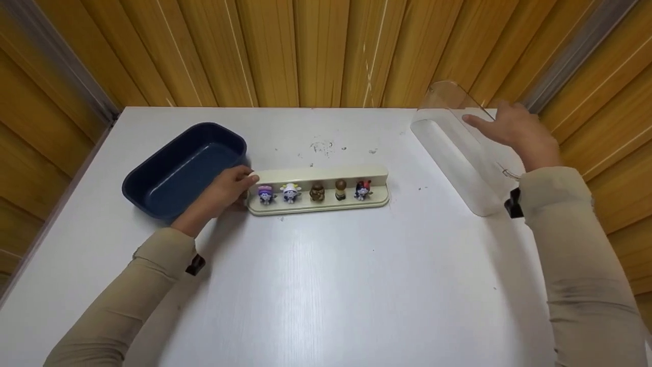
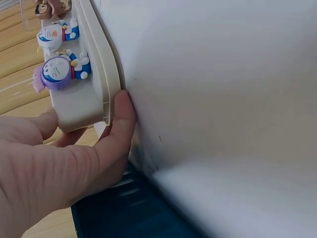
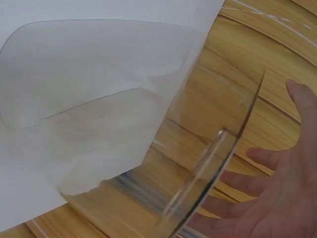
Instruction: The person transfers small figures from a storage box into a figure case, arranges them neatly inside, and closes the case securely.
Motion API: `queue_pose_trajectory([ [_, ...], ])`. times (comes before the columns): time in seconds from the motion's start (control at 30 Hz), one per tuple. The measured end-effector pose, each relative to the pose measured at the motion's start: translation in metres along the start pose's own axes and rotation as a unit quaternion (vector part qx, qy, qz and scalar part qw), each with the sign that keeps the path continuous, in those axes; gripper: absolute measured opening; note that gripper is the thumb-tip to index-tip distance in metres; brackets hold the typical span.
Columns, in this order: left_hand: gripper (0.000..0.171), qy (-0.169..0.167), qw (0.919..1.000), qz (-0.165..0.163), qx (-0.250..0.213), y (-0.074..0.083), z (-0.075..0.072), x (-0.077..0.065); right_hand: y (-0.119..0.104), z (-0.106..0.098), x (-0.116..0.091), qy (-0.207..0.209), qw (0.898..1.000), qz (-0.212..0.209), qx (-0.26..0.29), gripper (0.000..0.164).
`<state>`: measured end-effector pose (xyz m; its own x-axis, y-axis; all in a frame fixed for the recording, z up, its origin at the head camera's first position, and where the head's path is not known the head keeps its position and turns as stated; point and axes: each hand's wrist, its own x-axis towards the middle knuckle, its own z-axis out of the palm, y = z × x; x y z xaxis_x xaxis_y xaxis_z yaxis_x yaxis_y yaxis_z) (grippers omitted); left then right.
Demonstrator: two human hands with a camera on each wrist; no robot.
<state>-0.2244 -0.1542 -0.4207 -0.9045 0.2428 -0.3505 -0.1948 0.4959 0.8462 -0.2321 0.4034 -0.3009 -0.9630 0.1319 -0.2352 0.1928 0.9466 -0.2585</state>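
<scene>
A cream display stand (image 1: 326,175) lies in the middle of the table, with several small cartoon figurines lined up on it. At its left end my left hand (image 1: 226,187) grips the stand between thumb and fingers. The left wrist view shows a figurine with a purple hood (image 2: 56,70) closest to that hand. A clear plastic cover (image 1: 471,186) stands at the right with its hollow side showing. My right hand (image 1: 517,128) is beside the cover's far right part. In the right wrist view its fingers (image 3: 242,182) are spread near the cover's edge; contact is unclear.
A dark blue basin (image 1: 175,186) rests at the left, close behind my left hand. The white table (image 1: 326,285) has dark specks beyond the stand. Wood-patterned panels (image 1: 321,53) border the table's far edge and sides.
</scene>
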Motion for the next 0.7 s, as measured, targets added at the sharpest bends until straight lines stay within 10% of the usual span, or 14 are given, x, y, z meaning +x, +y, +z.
queue_pose_trajectory([
  [0.27, 0.045, 0.034, 0.9946, 0.037, 0.090, -0.001, 0.000, -0.004, -0.021, 0.009, 0.013, -0.082, 0.996, 0.033, -0.008, 0.129],
  [0.53, 0.048, 0.042, 0.9956, 0.024, 0.081, 0.002, -0.004, -0.016, -0.026, 0.045, 0.027, 0.072, 0.994, 0.064, -0.059, 0.117],
  [0.7, 0.046, 0.056, 0.9911, 0.025, 0.118, 0.003, -0.005, -0.020, -0.028, 0.045, 0.029, 0.080, 0.993, 0.065, -0.053, 0.118],
])
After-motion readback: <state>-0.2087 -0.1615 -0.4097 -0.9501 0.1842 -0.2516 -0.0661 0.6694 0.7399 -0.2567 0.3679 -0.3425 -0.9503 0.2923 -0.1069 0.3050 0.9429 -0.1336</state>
